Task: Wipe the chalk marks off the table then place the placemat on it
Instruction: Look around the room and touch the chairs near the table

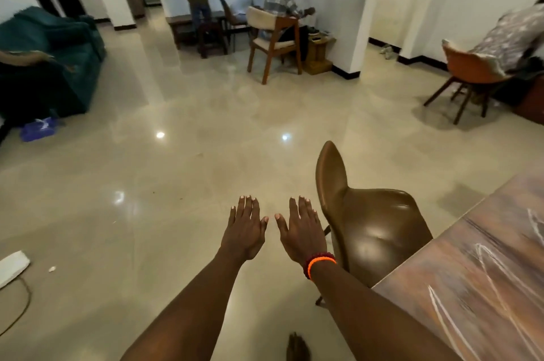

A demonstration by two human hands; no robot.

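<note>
While both arms reach forward over a glossy cream tiled floor (pixel 176 213), the left hand (pixel 244 231) and the right hand (pixel 303 234) hover palms down, side by side but apart, each grip open with straight fingers and holding nothing. An orange and dark red bracelet (pixel 319 263) circles the right wrist. At the lower right, a corner of the worktop (pixel 459 287) enters the view, its streaked brown surface crossed by white chalk marks (pixel 485 266); the rest of it is cut off by the edge, and no placemat can be made out. A brown leather chair (pixel 374 231) stands just beside that corner. A white power strip (pixel 11 268) with its cord lies on the floor at the left edge. Farther off, a dark green sofa (pixel 53 57) sits to the left with a blue bag (pixel 38 129) at its foot. Across the room, people sit on wooden chairs (pixel 273 39) near a white pillar (pixel 344 7), blurred. An orange chair (pixel 471 72) stands at the right, its sitter partly cut off.
</note>
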